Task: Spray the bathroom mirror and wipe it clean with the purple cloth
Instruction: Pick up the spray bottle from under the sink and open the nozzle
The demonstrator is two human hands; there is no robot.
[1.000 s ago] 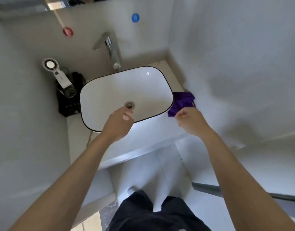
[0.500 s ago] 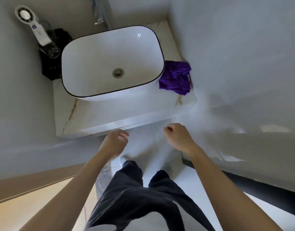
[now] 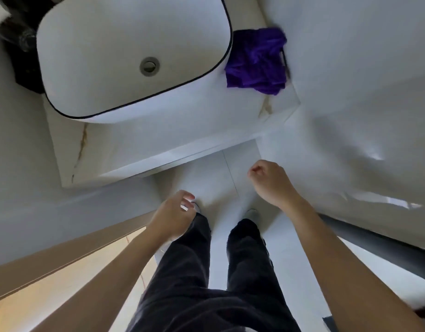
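The purple cloth (image 3: 257, 59) lies crumpled on the marble counter (image 3: 158, 135), just right of the white basin (image 3: 98, 75). My left hand (image 3: 173, 215) hangs below the counter's front edge, over my left leg, fingers loosely curled and holding nothing. My right hand (image 3: 271, 182) is also below the counter edge, fingers curled in with nothing in them. Both hands are well apart from the cloth. The mirror and any spray bottle are out of view.
A black tray (image 3: 22, 56) with a clear glass sits left of the basin at the frame's top left. White walls close in on both sides. My dark-trousered legs (image 3: 206, 271) stand on the white floor. A wooden threshold (image 3: 63, 255) runs at lower left.
The view has tilted down; the tap and mirror edge have left the frame. Both hands have drawn back from over the basin and the cloth to below the counter edge.
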